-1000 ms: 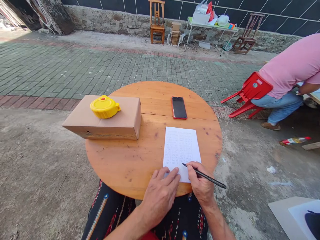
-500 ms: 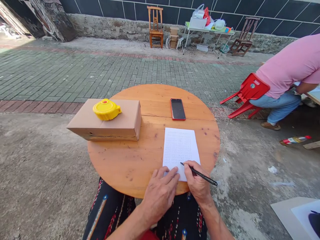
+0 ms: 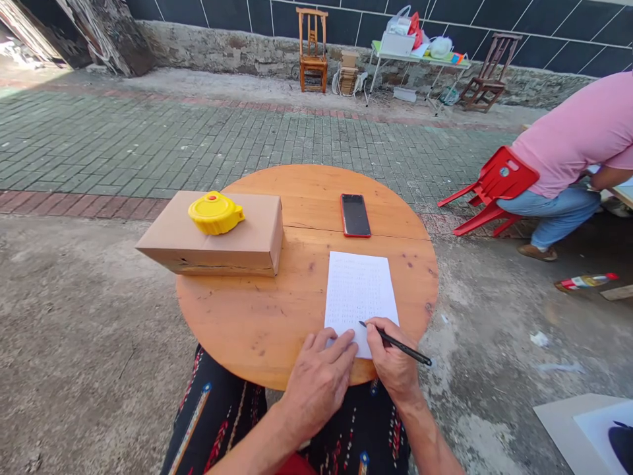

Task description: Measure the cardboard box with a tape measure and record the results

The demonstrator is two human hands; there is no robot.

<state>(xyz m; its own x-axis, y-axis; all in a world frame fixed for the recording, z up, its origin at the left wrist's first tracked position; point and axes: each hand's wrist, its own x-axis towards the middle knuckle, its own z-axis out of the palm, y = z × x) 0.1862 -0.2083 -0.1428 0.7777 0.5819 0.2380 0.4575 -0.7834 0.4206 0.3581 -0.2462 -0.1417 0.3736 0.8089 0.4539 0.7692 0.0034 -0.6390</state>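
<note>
Head view, near to far.

1. Left hand (image 3: 319,382): lies flat, fingers spread on the near left corner of the sheet of paper (image 3: 360,290). Its grip is wide and holds nothing. Pose matches half a second ago.
2. Right hand (image 3: 393,359): grip closed on the pen (image 3: 395,343), tip down on the lower part of the sheet. The tip stands at nearly the same spot as before; the pen's rear end points right, off the worktop's edge.
3. Sheet of paper: lies on the near right part of the round wooden worktop (image 3: 257,323), unmoved. Rows of fine marks cover it, too small to read; its near edge is hidden under both hands.
4. Phone (image 3: 355,215): red-edged, screen dark, flat beyond the sheet, apart from it.
5. Cardboard box (image 3: 232,241): on the worktop's left side, its left end overhanging the edge. Closed, so contents cannot be seen. A yellow tape measure (image 3: 215,213) rests on its lid. Both are unchanged, though the framing has shifted a little.
6. Bottle (image 3: 583,282): lies on the ground, right.
7. Red plastic chair (image 3: 494,188): tilted forward under a seated person (image 3: 578,132) in a pink shirt, cut off by the right border.
8. Far wall: a wooden chair (image 3: 312,49) and a folding table (image 3: 420,59) loaded with bags and a box, contents indistinct.
</note>
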